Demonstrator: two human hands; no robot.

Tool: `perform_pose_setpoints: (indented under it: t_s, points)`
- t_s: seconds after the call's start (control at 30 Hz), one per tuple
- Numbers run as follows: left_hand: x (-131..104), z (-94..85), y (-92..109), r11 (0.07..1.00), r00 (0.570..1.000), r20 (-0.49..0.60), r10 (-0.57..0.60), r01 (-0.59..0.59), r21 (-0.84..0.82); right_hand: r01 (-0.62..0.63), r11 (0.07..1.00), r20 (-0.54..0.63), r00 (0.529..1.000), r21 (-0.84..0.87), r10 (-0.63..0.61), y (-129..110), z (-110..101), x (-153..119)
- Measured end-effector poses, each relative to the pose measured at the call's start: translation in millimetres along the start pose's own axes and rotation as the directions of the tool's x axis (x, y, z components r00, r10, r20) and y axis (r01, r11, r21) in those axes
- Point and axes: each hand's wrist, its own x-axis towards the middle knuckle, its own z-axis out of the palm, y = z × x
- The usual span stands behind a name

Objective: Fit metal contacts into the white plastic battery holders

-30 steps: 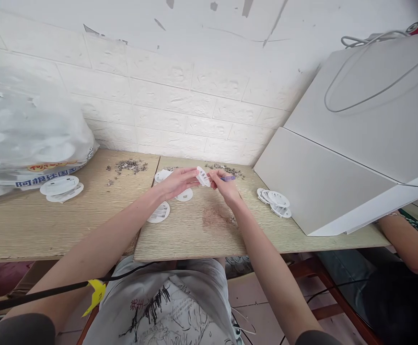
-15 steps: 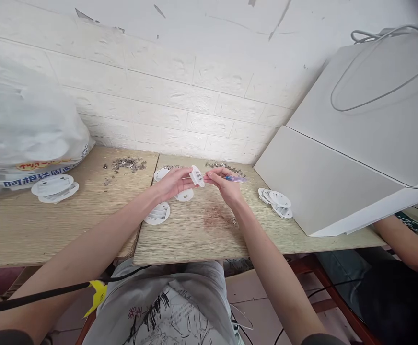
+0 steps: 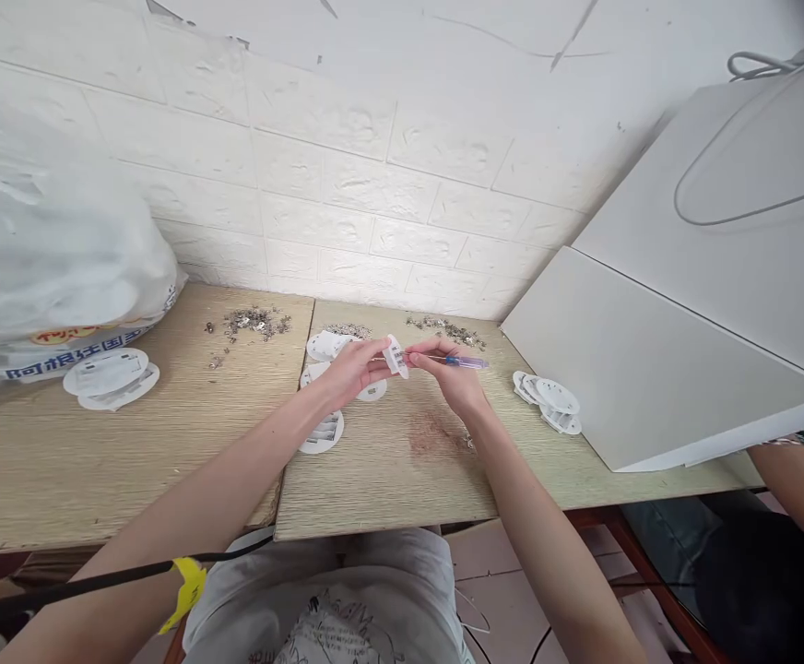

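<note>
My left hand (image 3: 355,371) grips a round white plastic piece (image 3: 396,357) by its edge, tilted up above the table. In my right hand (image 3: 452,373) is a screwdriver with a blue and purple handle (image 3: 467,362); its thin shaft points left at the face of the white piece. Whether the tip touches the piece is too small to tell. More white round pieces (image 3: 323,433) lie below and behind my left hand. Small metal parts (image 3: 447,329) are heaped near the wall behind my right hand, with another pile (image 3: 256,322) further left.
Stacked white discs (image 3: 112,376) lie at the left by a big plastic bag (image 3: 63,267). Another stack (image 3: 550,401) sits right, beside a large white box (image 3: 692,360). A co-worker's forearm (image 3: 799,489) shows at far right. A black cable (image 3: 112,576) crosses the lower left.
The view has shifted, so the table's contents appear slightly lower and further right. Both hands keep their holds; the screwdriver's handle shows more clearly.
</note>
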Motion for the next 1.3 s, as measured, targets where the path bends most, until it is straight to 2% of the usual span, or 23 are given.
perform_pose_setpoints:
  t_s: [0.17, 0.37, 0.87, 1.03, 1.3]
  points:
    - [0.7, 0.8, -2.9, 0.999, 0.998, -0.048, -0.028, 0.027, -0.024, -0.031, 1.0, 0.02, 0.999, 0.004, 0.031, -6.5, -0.6, -1.1]
    - [0.0, 2.7, -4.4, 1.0, 0.997, -0.07, -0.024, 0.023, -0.009, -0.051, 0.995, 0.049, 0.998, 0.08, 0.048, -3.7, -3.4, 0.6]
    - [-2.4, 3.5, -3.4, 1.0, 0.989, -0.145, -0.014, 0.013, -0.002, -0.054, 0.977, 0.091, 0.995, 0.204, 0.036, -4.2, -0.9, -2.0]
    - [-3.4, 5.3, -3.5, 1.0, 0.986, -0.164, -0.003, 0.007, 0.02, 0.011, 0.986, 0.029, 0.999, 0.164, -0.016, -2.5, 0.2, -0.4]
    - [-6.6, 8.4, -3.8, 0.997, 0.991, -0.134, 0.016, -0.006, 0.072, 0.037, 0.997, 0.094, 0.995, 0.066, -0.043, -2.0, -3.1, -1.3]
